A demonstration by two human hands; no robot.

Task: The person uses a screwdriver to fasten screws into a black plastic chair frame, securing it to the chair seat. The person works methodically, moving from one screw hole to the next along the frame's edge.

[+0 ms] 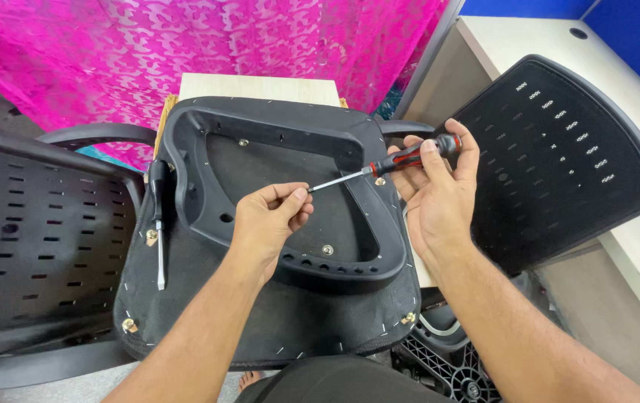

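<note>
The right hand [439, 186] grips the red-and-black handle of a screwdriver [387, 166], fingers wrapped around it. Its shaft slants down-left, tip pinched between the left hand [268, 220] fingers, above the upturned black chair seat [208, 298]. Another screwdriver [159, 224] lies left.

no packages, labels, signs or screens show anywhere in this view.
</note>
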